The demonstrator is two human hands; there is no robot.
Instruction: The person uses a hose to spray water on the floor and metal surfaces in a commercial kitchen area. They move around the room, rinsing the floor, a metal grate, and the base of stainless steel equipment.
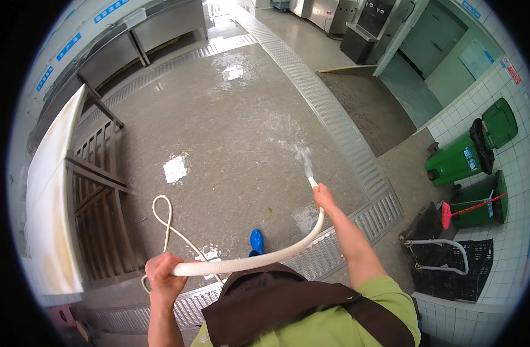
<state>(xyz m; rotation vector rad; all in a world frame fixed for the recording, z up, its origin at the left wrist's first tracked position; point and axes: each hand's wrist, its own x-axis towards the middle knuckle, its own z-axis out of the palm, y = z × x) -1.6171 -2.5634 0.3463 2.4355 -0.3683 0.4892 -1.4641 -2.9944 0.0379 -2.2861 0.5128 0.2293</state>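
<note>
A thick white hose (256, 261) runs across in front of my body. My left hand (164, 270) grips it at the left, and my right hand (324, 196) holds it close to its open end. A jet of water (306, 160) leaves that end and splashes onto the wet grey floor (213, 143). More of the hose lies on the floor at lower left, in a loop (162, 208). One blue rubber boot (256, 241) shows below me, beside the hose, and a brown apron (265, 295) covers my front.
Metal drain grates (325, 104) border the floor. A white-topped table (52, 186) with a slatted lower shelf stands left; steel sinks (113, 65) line the far left wall. Right are green wheeled bins (453, 158), a pink broom (446, 215), a trolley (442, 256) and a black crate (477, 271).
</note>
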